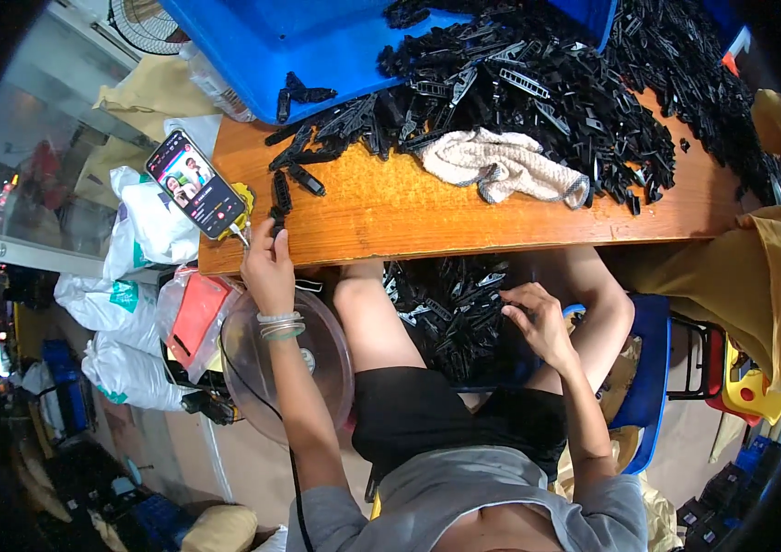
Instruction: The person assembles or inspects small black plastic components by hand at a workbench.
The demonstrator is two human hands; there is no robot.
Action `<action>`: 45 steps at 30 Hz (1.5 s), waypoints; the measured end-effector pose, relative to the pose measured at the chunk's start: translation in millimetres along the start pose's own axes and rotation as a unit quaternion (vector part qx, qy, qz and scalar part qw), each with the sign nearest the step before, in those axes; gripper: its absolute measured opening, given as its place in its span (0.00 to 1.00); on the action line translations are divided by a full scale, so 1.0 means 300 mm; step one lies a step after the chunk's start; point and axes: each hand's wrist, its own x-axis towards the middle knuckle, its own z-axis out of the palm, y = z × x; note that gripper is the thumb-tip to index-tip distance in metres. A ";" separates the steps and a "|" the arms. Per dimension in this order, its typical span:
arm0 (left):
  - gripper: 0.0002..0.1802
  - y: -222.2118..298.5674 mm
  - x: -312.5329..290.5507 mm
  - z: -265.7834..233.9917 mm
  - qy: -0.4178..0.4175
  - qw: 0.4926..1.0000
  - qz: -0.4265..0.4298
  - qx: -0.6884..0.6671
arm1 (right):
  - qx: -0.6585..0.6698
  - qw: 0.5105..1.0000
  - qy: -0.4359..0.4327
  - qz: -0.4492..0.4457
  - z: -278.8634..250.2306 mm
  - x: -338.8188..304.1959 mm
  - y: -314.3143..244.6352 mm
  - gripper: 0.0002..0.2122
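My left hand (268,269) is at the table's left front edge. Its thumb and fingers close on a small black plastic part (277,219), partly hidden by the fingertips. Just beyond it, a few more black plastic clips (282,190) lie on the wooden table (363,207). My right hand (542,322) hovers over a heap of black plastic parts (450,317) between my knees, below the table edge. Its fingers are curled toward the thumb; whether a small dark piece sits between them I cannot make out.
A large pile of black parts (538,83) covers the table's back right, beside a blue bin (262,46). A crumpled white towel (492,161) lies in front. A lit phone (195,184) leans at the left corner. Below stands a clear round tub (243,386).
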 end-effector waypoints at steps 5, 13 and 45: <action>0.10 -0.085 0.034 -0.001 0.058 0.986 0.137 0.070 | 0.001 1.000 -0.006 0.001 0.002 -0.010 0.001 0.09; 0.13 -0.091 0.088 -0.071 -0.053 0.946 0.273 0.166 | 0.027 0.998 -0.030 0.039 0.017 -0.062 0.032 0.08; 0.12 0.474 -0.236 0.412 -0.224 0.860 0.422 -0.178 | -0.330 0.846 0.414 0.064 -0.461 0.219 0.276 0.13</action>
